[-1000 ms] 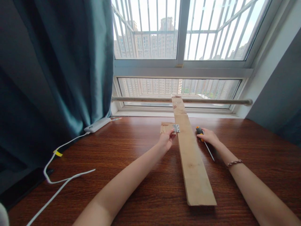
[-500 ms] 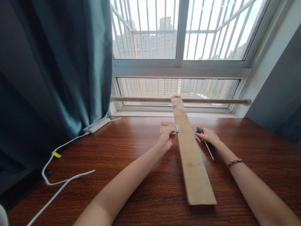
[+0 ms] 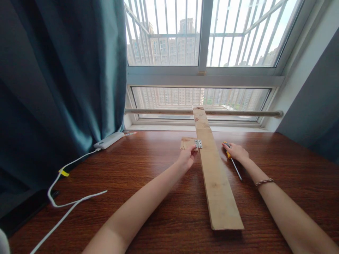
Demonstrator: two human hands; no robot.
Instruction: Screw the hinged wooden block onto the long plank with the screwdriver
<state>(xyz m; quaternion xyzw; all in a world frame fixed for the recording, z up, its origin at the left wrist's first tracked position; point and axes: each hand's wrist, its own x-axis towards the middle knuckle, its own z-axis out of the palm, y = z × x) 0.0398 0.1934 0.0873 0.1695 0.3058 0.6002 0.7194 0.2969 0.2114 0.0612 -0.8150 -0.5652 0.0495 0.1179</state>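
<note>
A long pale wooden board runs away from me across the table towards the window. Against its left edge lies a small wooden piece, and a silver hinge spans the joint between the two. My left hand pinches the small piece beside the hinge, thumb on top. To the right of the board, my right hand has its fingers on the handle of a screwdriver, which has dark and yellow-orange parts. The screwdriver's metal shaft points back towards me, its tip close to the table.
The brown wood-grain table fills the lower view. At its left are a white power strip, a white cable with a yellow tag, and a dark blue curtain. A horizontal rail crosses before the window, at the board's far end.
My right hand has shifted slightly on the screwdriver, its fingers now lying over the handle, which has turned a little. My left hand, the boards and the hinge stay put.
</note>
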